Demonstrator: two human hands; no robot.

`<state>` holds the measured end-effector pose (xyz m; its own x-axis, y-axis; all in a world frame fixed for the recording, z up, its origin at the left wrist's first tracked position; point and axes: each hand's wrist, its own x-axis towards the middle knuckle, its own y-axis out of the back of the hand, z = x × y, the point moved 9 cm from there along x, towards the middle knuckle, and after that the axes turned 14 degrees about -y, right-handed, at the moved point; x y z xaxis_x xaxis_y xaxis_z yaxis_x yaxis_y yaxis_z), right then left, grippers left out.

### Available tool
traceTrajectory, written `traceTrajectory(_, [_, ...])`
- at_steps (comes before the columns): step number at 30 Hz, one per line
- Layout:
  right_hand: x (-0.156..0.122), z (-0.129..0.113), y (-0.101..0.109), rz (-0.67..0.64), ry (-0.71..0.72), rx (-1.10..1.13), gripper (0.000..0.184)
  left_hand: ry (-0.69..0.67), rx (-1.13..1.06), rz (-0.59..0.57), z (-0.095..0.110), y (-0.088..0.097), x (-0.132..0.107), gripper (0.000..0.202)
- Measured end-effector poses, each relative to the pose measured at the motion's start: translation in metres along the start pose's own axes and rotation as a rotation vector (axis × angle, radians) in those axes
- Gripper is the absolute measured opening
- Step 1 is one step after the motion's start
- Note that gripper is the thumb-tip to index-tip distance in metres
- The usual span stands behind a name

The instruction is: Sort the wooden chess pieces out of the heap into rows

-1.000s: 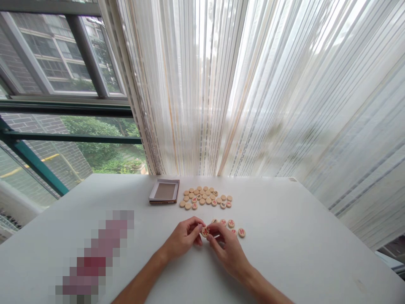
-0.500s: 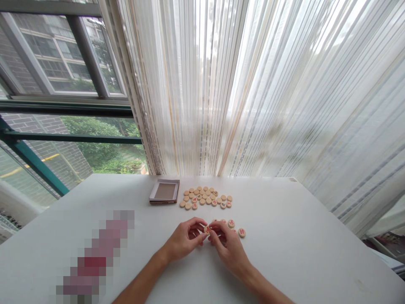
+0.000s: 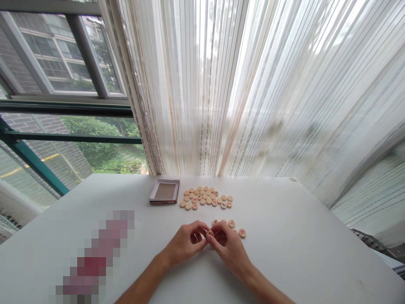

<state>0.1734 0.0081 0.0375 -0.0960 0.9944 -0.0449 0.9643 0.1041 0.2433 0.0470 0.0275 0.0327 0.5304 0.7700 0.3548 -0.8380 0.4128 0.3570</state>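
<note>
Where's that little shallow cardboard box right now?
In the head view, the shallow cardboard box lies on the white table, far side, just left of the cluster of round wooden game pieces.

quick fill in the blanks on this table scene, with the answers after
The left hand and right hand pinch one round piece ____ them.
The shallow box lies to the ____ of the pile of pieces.
The table is ____ in colour.
Missing words: between; left; white.
</note>
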Motion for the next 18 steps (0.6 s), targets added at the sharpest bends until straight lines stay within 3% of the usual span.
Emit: traceTrajectory(18, [0.003, 0.015, -0.001, -0.003, -0.067, 0.035, 0.028, -0.003, 0.016, -0.023, 0.004, -0.004, 0.001, 0.016])
